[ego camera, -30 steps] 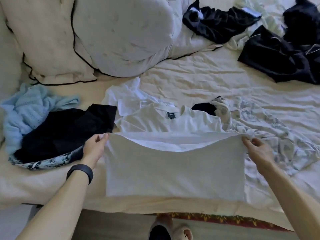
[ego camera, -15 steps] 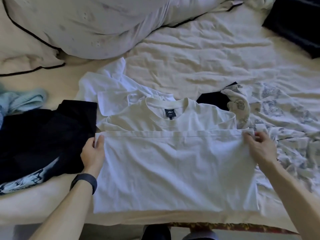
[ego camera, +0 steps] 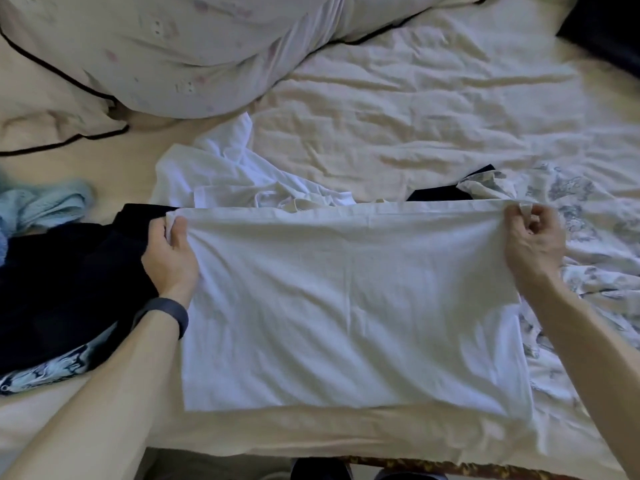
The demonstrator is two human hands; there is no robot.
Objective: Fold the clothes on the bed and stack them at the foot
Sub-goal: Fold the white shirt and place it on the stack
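Note:
A white T-shirt [ego camera: 349, 306] lies spread on the bed near its front edge, its lower half folded up over the collar. My left hand [ego camera: 171, 254] pinches the fold's far left corner. My right hand [ego camera: 533, 244] pinches the far right corner. The hem is stretched straight between both hands. Another white garment [ego camera: 225, 178] lies crumpled just behind the shirt. A black garment [ego camera: 69, 278] with a patterned edge sits at the left, and a light blue knit [ego camera: 45, 206] lies behind it. A floral printed garment [ego camera: 588, 237] lies at the right.
Large pillows [ego camera: 173, 53] with dark piping fill the far left. Rumpled cream bedding [ego camera: 415, 109] covers the middle. A dark garment [ego camera: 609, 32] shows at the far right corner. The bed's front edge [ego camera: 311, 441] runs below the shirt, with floor beneath.
Both hands carried the shirt's hem farther up, and the collar and label are now covered. The camera has tilted down and moved closer.

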